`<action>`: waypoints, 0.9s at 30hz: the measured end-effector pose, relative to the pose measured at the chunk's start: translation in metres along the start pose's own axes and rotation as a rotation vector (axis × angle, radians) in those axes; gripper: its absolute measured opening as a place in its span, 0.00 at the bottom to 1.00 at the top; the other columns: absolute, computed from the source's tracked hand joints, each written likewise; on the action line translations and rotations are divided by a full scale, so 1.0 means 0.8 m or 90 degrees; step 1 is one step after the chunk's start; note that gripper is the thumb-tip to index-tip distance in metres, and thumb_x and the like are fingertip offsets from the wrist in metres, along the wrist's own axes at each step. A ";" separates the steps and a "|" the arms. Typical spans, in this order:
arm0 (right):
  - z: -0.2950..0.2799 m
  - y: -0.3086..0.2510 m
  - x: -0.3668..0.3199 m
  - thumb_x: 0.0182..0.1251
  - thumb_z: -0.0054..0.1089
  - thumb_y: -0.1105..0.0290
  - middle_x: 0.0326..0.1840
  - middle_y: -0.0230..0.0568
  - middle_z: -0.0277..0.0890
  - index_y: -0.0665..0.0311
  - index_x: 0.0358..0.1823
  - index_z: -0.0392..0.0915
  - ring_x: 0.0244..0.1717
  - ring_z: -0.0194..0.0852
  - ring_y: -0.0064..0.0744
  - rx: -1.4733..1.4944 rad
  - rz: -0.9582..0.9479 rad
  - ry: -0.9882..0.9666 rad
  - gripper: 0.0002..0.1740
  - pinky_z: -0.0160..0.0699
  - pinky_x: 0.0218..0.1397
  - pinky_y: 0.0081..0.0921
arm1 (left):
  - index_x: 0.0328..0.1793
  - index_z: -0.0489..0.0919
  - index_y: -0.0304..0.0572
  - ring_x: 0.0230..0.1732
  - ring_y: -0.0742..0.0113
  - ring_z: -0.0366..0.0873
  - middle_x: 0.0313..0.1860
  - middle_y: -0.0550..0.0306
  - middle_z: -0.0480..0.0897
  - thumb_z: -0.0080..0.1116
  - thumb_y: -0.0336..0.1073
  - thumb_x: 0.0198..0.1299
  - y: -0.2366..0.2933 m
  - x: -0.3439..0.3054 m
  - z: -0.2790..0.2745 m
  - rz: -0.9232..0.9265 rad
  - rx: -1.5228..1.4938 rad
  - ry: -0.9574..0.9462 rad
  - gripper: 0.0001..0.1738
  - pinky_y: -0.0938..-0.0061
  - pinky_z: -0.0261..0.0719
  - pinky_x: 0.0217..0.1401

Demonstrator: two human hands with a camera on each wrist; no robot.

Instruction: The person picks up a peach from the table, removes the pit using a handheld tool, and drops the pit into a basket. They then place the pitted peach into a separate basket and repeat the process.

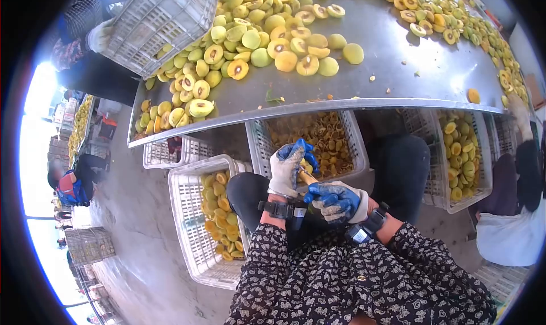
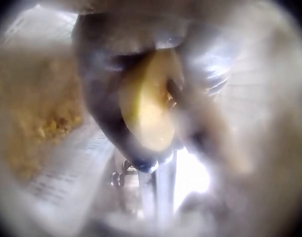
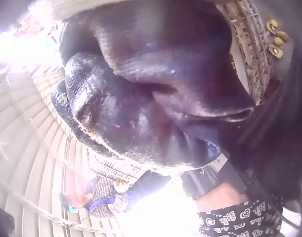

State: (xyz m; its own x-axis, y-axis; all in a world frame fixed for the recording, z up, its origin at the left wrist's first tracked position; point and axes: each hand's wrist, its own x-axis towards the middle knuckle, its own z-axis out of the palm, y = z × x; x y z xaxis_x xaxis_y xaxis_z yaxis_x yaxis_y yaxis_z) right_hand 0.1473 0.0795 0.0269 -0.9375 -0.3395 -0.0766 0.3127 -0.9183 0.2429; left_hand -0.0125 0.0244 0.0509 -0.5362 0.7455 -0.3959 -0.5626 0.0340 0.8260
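Observation:
In the head view my left hand [image 1: 286, 168], in a white glove with blue coating, holds a yellow-green apricot half [image 2: 148, 106] by its skin side, cut face outward. My right hand [image 1: 336, 202], gloved the same way, has its fingers curled round a tool with a light wooden handle [image 1: 307, 177]. In the left wrist view the tool's dark tip is at the pit hollow of the fruit, and its shaft is blurred. The right wrist view shows the curled glove [image 3: 141, 103], which hides the tool.
A crate of pieces [image 1: 354, 133] stands before my knees, and a crate of apricots [image 1: 182, 211] to the left. Above them runs a metal table [image 1: 387, 77] bearing heaps of halves. A person tilts a white crate [image 1: 165, 23] at its left end; another person's arm [image 1: 520, 117] reaches in from the right.

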 end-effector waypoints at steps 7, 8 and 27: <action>-0.009 -0.003 0.007 0.74 0.39 0.61 0.18 0.22 0.61 0.69 0.49 0.68 0.12 0.56 0.15 0.052 -0.026 -0.038 0.17 0.57 0.15 0.13 | 0.36 0.80 0.36 0.19 0.77 0.71 0.25 0.62 0.79 0.66 0.33 0.53 -0.023 0.015 0.005 0.091 -0.018 0.123 0.09 0.83 0.66 0.21; -0.013 -0.005 0.009 0.74 0.39 0.61 0.18 0.22 0.61 0.69 0.48 0.68 0.12 0.56 0.15 0.065 -0.017 -0.059 0.17 0.58 0.15 0.13 | 0.36 0.80 0.36 0.20 0.77 0.71 0.25 0.62 0.79 0.65 0.33 0.54 -0.027 0.018 0.003 0.074 -0.044 0.128 0.08 0.82 0.66 0.21; 0.025 -0.003 0.001 0.74 0.37 0.63 0.14 0.22 0.57 0.74 0.47 0.68 0.04 0.50 0.13 -0.047 -0.064 -0.083 0.18 0.51 0.08 0.12 | 0.40 0.77 0.36 0.27 0.60 0.78 0.27 0.52 0.79 0.56 0.46 0.61 -0.007 0.038 -0.028 0.113 -0.273 0.073 0.17 0.67 0.79 0.31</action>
State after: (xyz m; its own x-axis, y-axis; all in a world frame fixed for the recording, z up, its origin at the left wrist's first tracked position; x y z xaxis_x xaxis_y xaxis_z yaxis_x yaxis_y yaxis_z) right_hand 0.1430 0.0855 0.0457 -0.9750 -0.2200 0.0305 0.2219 -0.9604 0.1684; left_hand -0.0399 0.0319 0.0253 -0.7000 0.6354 -0.3259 -0.6519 -0.3823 0.6549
